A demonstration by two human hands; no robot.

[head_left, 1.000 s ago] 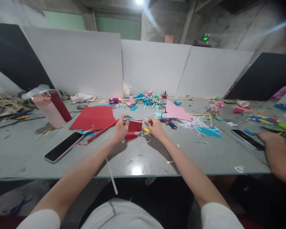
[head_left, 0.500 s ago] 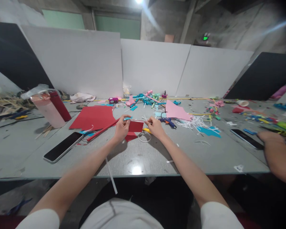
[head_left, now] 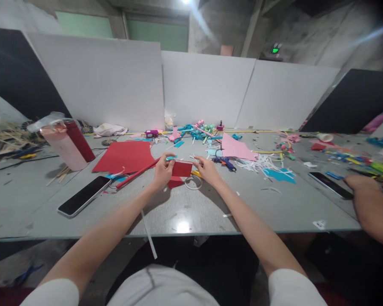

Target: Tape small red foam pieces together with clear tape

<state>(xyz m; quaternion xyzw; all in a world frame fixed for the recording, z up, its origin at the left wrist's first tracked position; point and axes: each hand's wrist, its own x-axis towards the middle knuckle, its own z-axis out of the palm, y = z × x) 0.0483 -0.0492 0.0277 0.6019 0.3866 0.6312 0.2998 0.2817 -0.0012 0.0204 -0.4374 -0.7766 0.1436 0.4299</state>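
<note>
A small red paper rectangle point(head_left: 182, 169) with a pale strip along its top edge is held up over the table between both hands. My left hand point(head_left: 164, 171) pinches its left side; a bit of blue shows by those fingertips. At the top right corner, my right hand point(head_left: 207, 168) has thumb and finger closed on the paper's edge. Below it lie another red paper scrap point(head_left: 175, 182), a clear ring point(head_left: 193, 183) and a yellow object point(head_left: 196, 174) partly hidden by the paper. A red rolled tube point(head_left: 135, 175) lies left of my left hand.
A blue glue gun point(head_left: 225, 162) and white paper shreds point(head_left: 264, 165) lie to the right. A large red sheet point(head_left: 127, 155), a phone point(head_left: 84, 196) and a pink bottle point(head_left: 64, 146) are at left. Another person's hand point(head_left: 364, 185) rests near a second phone point(head_left: 331, 185).
Almost nothing differs. The fingers of my right hand have shifted slightly at the paper's top right edge; the paper stays in place.
</note>
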